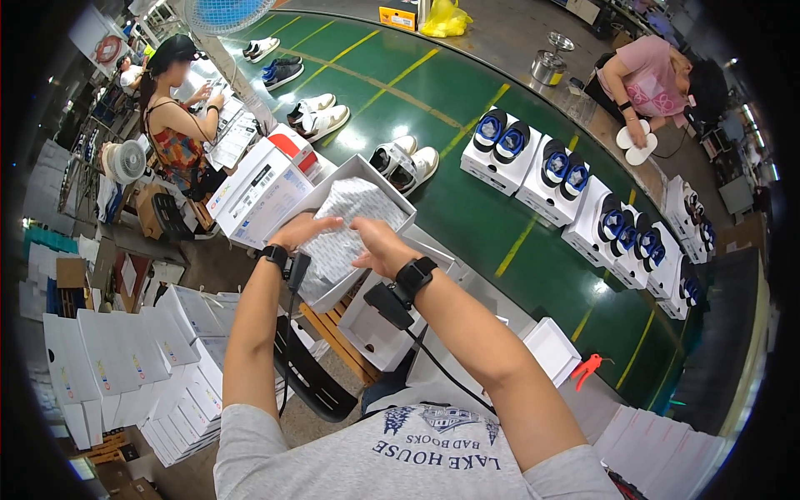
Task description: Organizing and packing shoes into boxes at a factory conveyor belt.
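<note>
Our left hand (302,230) lies flat and open, fingers stretched toward two o'clock, palm pressing the printed tissue paper (346,225); our right hand (377,247) is loosely curled, fingertips down on the same sheet from its four o'clock side, thumb tucked so that we cannot tell whether it pinches a fold or only presses. Both wrists carry black bands with cables trailing toward six o'clock. The paper sits inside the open white shoebox (392,198), which rests tilted just in front of us, its far corner pointing to one o'clock.

We judge the tissue to be very light, soft and quick to crease or tear; it wants flat palms or a gentle pinch at an edge rather than a grab in the middle. The box looks light and fairly stiff, best taken by its side walls.

At nine o'clock of the box stand closed white cartons (262,185); at six o'clock a box lid (371,329) rests on a wooden pallet (337,333). Beyond, from twelve to three o'clock, the green conveyor (467,217) carries white sneakers (404,160) and blue-lined shoes on boxes (500,137). Flat cartons (125,367) are stacked at eight o'clock; other people work at ten and two o'clock.
</note>
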Tool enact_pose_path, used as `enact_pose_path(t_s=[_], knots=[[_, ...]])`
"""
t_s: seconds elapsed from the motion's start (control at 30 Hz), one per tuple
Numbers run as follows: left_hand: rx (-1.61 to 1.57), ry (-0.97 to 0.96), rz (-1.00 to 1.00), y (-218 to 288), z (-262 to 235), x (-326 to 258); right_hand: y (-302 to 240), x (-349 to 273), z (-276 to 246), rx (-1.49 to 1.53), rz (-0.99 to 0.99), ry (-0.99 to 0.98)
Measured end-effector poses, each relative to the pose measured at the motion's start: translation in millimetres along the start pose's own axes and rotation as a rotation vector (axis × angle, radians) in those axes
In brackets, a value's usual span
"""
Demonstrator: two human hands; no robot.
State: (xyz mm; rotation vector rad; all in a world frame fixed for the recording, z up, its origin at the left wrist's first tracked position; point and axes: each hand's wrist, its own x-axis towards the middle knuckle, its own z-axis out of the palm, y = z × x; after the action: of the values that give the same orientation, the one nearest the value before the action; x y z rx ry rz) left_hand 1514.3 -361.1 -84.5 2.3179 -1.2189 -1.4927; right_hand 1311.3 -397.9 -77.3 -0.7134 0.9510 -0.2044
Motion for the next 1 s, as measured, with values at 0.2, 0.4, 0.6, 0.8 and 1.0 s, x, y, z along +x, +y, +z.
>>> enact_pose_path(t_s=[0.2, 0.4, 0.6, 0.8, 1.0], knots=[[0.031, 0.211, 0.337, 18, 1, -26, 13, 0, -28, 0.108, -0.003, 0.045], [-0.090, 0.259, 0.373, 12, -29, -51, 27, -5, -51, 0.122, -0.247, 0.164], [-0.489, 0.224, 0.512, 52, -35, -106, 19, -48, -82, 0.041, -0.479, 0.013], [-0.688, -0.103, 0.557, 72, 54, -98, 43, -140, -98, -0.019, -0.732, 0.000], [-0.982, -0.315, 0.311, 41, 236, -91, 153, -171, -166, -0.048, -0.474, 0.279]])
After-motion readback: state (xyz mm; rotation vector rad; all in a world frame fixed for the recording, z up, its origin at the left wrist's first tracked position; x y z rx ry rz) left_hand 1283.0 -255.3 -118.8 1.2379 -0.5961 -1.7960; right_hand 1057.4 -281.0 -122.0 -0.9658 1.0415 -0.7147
